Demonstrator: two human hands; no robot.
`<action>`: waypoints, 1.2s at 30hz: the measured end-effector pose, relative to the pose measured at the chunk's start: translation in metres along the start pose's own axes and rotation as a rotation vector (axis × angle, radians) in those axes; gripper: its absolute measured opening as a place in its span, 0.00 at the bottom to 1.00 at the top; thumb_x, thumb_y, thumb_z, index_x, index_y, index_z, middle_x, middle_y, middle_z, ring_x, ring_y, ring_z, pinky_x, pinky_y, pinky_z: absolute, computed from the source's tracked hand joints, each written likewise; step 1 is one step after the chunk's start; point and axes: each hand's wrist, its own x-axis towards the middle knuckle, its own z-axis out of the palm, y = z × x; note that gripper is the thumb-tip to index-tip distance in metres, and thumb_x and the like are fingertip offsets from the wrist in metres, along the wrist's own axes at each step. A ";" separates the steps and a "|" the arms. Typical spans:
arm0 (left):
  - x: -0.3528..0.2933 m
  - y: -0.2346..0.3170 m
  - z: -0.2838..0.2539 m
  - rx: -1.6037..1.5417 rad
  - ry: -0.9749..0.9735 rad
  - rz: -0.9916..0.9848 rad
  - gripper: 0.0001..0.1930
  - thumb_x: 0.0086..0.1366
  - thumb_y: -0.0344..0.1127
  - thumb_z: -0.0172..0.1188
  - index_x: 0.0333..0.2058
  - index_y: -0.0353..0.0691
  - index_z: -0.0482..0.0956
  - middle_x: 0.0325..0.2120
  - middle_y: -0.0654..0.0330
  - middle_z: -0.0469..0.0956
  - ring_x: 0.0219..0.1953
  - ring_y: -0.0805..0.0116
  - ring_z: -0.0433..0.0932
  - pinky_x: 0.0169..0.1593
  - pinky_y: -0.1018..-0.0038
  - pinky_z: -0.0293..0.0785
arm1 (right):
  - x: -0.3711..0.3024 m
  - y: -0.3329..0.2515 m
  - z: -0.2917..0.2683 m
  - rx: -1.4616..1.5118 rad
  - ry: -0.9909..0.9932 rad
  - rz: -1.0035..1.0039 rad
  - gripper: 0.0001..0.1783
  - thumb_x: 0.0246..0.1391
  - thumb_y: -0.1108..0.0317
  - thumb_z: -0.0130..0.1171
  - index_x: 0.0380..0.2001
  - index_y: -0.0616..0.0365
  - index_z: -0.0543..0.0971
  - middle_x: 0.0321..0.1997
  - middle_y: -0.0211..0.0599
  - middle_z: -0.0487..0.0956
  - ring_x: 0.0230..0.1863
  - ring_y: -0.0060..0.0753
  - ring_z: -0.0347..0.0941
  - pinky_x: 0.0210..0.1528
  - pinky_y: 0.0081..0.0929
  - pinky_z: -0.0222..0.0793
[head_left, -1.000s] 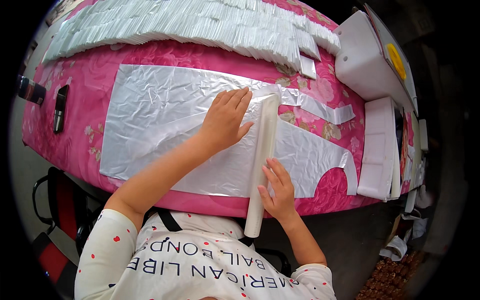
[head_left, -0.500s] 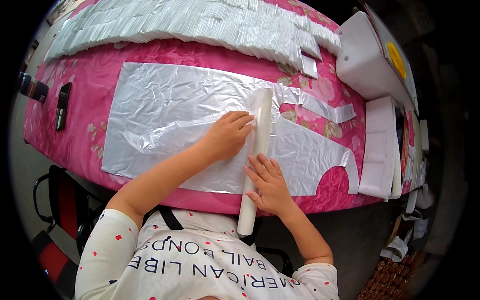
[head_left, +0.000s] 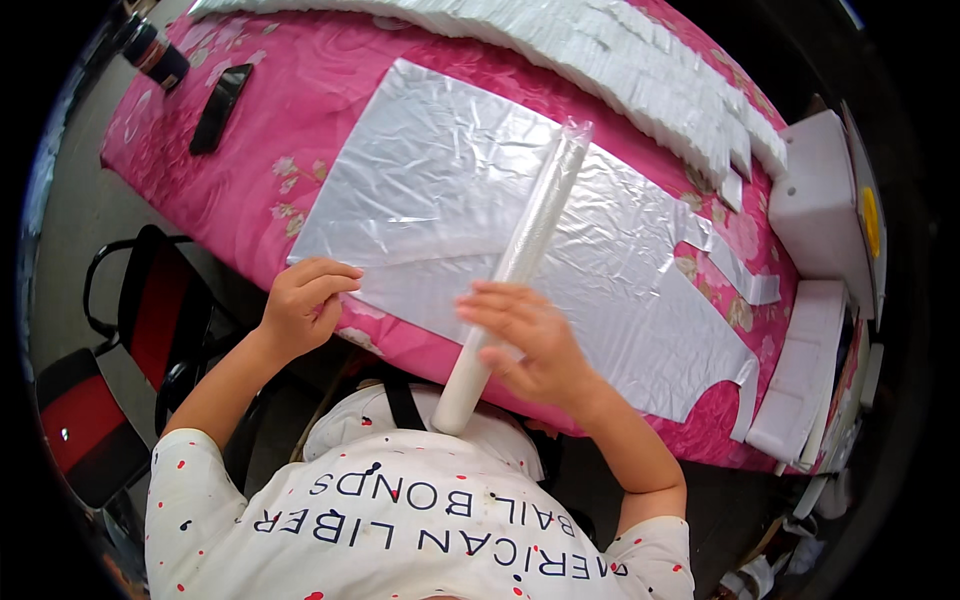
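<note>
A thin silvery plastic sheet (head_left: pixel 420 150) lies spread on the table, with curved cut-outs and narrow strips at its right end, like a disposable apron. Across it rests a long pale tube (head_left: pixel 462 385) wrapped in clear film, its near end jutting past the table edge towards my lap. My right hand (head_left: pixel 535 345), slightly blurred, is over the tube with its fingers stretched out. At the sheet's near left edge is my left hand (head_left: pixel 305 305), fingers bent and thumb apart from them. Nothing shows in its grasp. Whether its fingertips touch the sheet is unclear.
Folded white packets (head_left: pixel 640 70) stand in long rows along the far side. A dark phone (head_left: pixel 220 108) and a dark bottle (head_left: pixel 155 55) are at the far left. White foam boxes (head_left: pixel 822 200) line the right end. Black-and-red chairs (head_left: pixel 90 435) stand at the left.
My left hand has left the tube's side and moved left and nearer to the sheet's edge. The raised fold in the sheet now lies flatter. My view has turned, tilting the table.
</note>
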 end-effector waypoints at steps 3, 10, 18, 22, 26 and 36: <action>-0.041 -0.005 -0.025 0.044 0.060 -0.182 0.12 0.46 0.16 0.51 0.30 0.35 0.78 0.32 0.56 0.79 0.33 0.59 0.78 0.38 0.72 0.73 | 0.001 0.032 -0.008 -0.329 0.065 0.037 0.21 0.50 0.61 0.54 0.48 0.56 0.73 0.54 0.38 0.71 0.58 0.43 0.63 0.59 0.40 0.56; -0.071 -0.008 -0.027 -0.114 0.081 -0.338 0.11 0.49 0.16 0.52 0.31 0.34 0.77 0.34 0.55 0.79 0.35 0.60 0.78 0.39 0.74 0.73 | 0.019 0.064 -0.003 -0.542 -0.149 0.000 0.30 0.54 0.46 0.45 0.56 0.52 0.67 0.63 0.36 0.61 0.66 0.43 0.51 0.66 0.41 0.40; -0.065 0.003 -0.028 -0.318 -0.032 -0.558 0.22 0.55 0.29 0.56 0.50 0.33 0.66 0.45 0.53 0.69 0.41 0.65 0.72 0.43 0.74 0.69 | 0.170 0.055 0.093 -0.474 -0.103 -0.200 0.21 0.49 0.59 0.53 0.46 0.56 0.74 0.55 0.37 0.70 0.62 0.41 0.57 0.64 0.44 0.46; -0.052 0.014 -0.028 -0.073 -0.180 -0.660 0.39 0.51 0.42 0.63 0.56 0.30 0.54 0.43 0.48 0.66 0.41 0.56 0.70 0.44 0.68 0.69 | 0.217 0.055 0.132 -0.552 0.272 -0.183 0.20 0.44 0.64 0.54 0.43 0.60 0.75 0.53 0.42 0.71 0.61 0.45 0.58 0.63 0.47 0.45; -0.059 0.012 -0.014 -0.007 -0.206 -0.713 0.44 0.47 0.37 0.67 0.57 0.29 0.50 0.42 0.45 0.66 0.42 0.50 0.70 0.45 0.66 0.68 | 0.219 0.045 0.129 -0.491 0.528 -0.036 0.25 0.43 0.66 0.54 0.48 0.61 0.71 0.57 0.47 0.66 0.63 0.50 0.54 0.63 0.51 0.41; -0.062 0.018 -0.021 -1.720 -0.346 -0.796 0.40 0.50 0.47 0.65 0.55 0.29 0.59 0.41 0.53 0.73 0.33 0.70 0.76 0.42 0.73 0.71 | 0.160 -0.002 0.077 1.372 0.597 0.466 0.42 0.44 0.62 0.60 0.59 0.65 0.51 0.50 0.48 0.67 0.43 0.33 0.71 0.46 0.29 0.71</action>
